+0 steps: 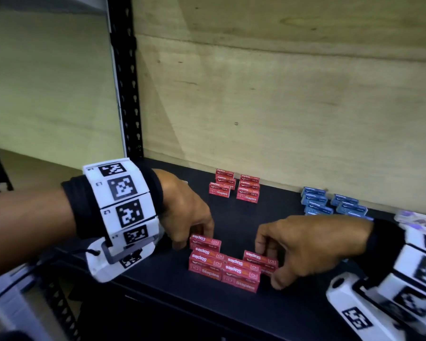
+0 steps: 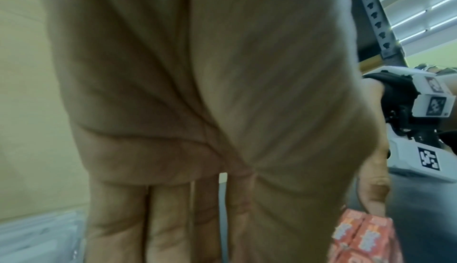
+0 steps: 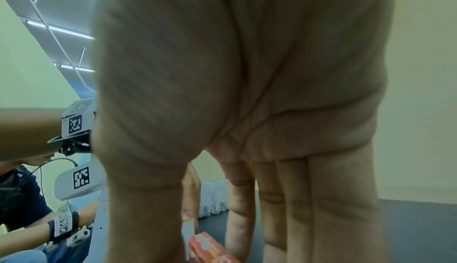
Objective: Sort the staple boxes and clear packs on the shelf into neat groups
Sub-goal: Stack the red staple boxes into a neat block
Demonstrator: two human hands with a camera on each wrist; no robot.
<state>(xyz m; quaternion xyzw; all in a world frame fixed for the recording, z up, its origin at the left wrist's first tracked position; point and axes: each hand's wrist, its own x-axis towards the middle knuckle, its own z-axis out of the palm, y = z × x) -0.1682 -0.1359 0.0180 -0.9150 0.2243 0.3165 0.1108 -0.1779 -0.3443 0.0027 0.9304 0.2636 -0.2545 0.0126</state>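
Note:
Several red staple boxes (image 1: 225, 265) lie packed together near the front of the black shelf (image 1: 231, 217). My left hand (image 1: 194, 238) pinches the back-left red box (image 1: 205, 241) between thumb and curled fingers. My right hand (image 1: 271, 264) grips the right-end red box (image 1: 260, 258), fingers behind it and thumb in front. A second red group (image 1: 234, 186) stands at the back. Blue staple boxes (image 1: 330, 201) are grouped at the back right, and the clear packs (image 1: 416, 219) lie at the far right. In both wrist views a palm hides nearly everything, with red boxes (image 2: 363, 238) (image 3: 210, 247) at the bottom edge.
A plywood back wall (image 1: 280, 107) closes the shelf behind. A black perforated upright (image 1: 127, 77) stands at the left. Bare shelf surface lies between the front and back red groups. Another person (image 3: 22, 208) crouches at the lower left of the right wrist view.

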